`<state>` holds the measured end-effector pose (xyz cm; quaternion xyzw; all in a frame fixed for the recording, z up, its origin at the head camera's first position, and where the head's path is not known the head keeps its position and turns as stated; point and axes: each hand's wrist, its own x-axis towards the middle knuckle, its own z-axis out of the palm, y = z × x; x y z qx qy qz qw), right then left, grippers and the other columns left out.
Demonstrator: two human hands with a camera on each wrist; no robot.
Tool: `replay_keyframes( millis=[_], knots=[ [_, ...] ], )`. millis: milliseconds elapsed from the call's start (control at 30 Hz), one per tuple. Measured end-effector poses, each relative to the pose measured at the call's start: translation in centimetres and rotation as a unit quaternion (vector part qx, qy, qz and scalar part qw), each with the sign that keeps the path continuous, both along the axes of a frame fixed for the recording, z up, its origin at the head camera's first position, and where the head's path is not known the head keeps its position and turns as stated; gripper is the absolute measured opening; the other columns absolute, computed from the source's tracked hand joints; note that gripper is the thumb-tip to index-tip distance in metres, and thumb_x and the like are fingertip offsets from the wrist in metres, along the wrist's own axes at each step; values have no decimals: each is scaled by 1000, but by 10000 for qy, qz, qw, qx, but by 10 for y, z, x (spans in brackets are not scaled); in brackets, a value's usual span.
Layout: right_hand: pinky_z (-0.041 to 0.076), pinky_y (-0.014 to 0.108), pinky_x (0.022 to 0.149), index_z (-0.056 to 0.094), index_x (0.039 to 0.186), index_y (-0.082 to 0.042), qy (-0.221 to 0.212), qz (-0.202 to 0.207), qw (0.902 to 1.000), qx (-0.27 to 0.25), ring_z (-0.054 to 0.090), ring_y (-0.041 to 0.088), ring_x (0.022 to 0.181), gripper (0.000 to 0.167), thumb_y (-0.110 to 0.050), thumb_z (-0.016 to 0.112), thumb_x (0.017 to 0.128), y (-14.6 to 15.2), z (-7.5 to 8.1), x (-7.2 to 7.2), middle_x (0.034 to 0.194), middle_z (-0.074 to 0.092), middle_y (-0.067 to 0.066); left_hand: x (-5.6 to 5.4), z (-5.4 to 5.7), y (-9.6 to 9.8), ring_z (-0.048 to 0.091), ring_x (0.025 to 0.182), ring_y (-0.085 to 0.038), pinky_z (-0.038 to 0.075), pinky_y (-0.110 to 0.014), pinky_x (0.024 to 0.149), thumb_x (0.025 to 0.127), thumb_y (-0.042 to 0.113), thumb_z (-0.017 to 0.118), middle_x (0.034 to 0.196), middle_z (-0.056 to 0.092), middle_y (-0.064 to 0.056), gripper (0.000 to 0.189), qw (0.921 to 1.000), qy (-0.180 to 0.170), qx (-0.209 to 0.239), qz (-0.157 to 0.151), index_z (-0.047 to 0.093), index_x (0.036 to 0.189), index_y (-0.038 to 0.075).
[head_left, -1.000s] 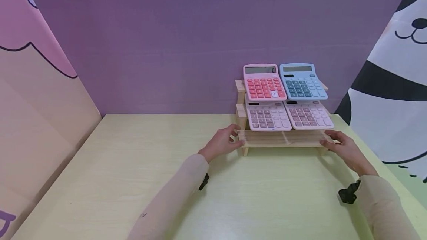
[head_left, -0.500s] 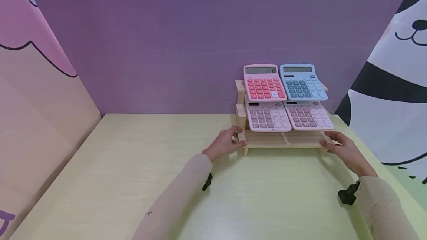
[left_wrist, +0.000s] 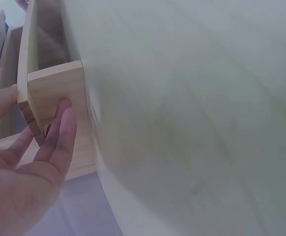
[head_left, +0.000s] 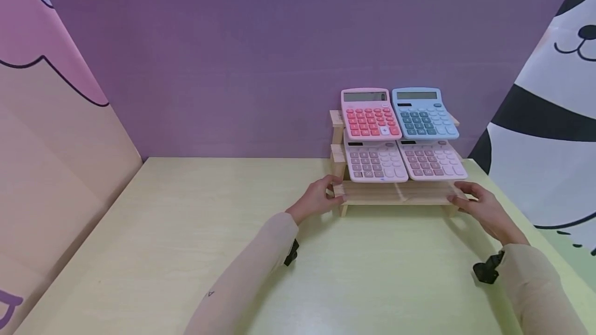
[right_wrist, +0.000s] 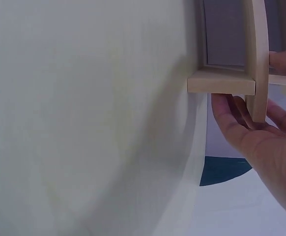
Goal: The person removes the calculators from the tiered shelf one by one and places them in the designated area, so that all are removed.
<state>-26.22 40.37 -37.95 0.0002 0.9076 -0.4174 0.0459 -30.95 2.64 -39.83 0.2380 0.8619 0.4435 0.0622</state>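
Note:
A stepped wooden rack (head_left: 372,193) stands on the table, its lowest shelf bare. A pink calculator (head_left: 371,113) and a blue calculator (head_left: 425,112) lean on the top step. Below them, a pale pink-lilac calculator (head_left: 376,162) sits beside another pale pink calculator (head_left: 433,160), their upper parts hidden. My left hand (head_left: 315,198) grips the left end of the lowest shelf; in the left wrist view its fingers reach under the board (left_wrist: 26,101) and touch the side leg (left_wrist: 59,91). With thumb and curled fingers, my right hand (head_left: 486,211) grips the shelf's right end.
The pale wooden table (head_left: 186,231) extends to the left and in front of the rack. A purple backdrop (head_left: 223,66) rises behind it. Printed panels stand at the sides, the panda panel (head_left: 549,169) close to the rack's right.
My left hand has shifted slightly right, further onto the shelf's left end. The right hand, rack and calculators stay in place, with only a slight shift of the whole view.

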Motion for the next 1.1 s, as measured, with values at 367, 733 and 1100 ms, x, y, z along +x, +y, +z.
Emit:
replay_keyframes(
  millis=[367,733,1100],
  knots=[
    [47,10,71,12,141,7,-8,-32,10000,-7,41,25,106,75,-39,47,94,-1,1,1,139,20,31,1,3,2,60,92,-17,51,-20,76,85,26,65,118,54,-8,49,9999,-132,78,-9,47,127,9],
    [47,10,71,11,141,8,-21,-125,9998,-140,39,31,109,75,-37,47,94,-2,0,-1,140,19,32,0,0,2,60,91,-16,51,-20,76,83,25,68,116,55,-8,48,9995,-224,232,32,49,124,8],
    [48,13,72,13,141,8,13,-89,9999,-128,41,26,106,74,-36,48,94,-1,-1,-2,139,21,31,4,5,3,58,86,-16,50,-21,70,83,22,68,115,55,-9,48,9989,-343,202,229,50,125,8]
  ],
)
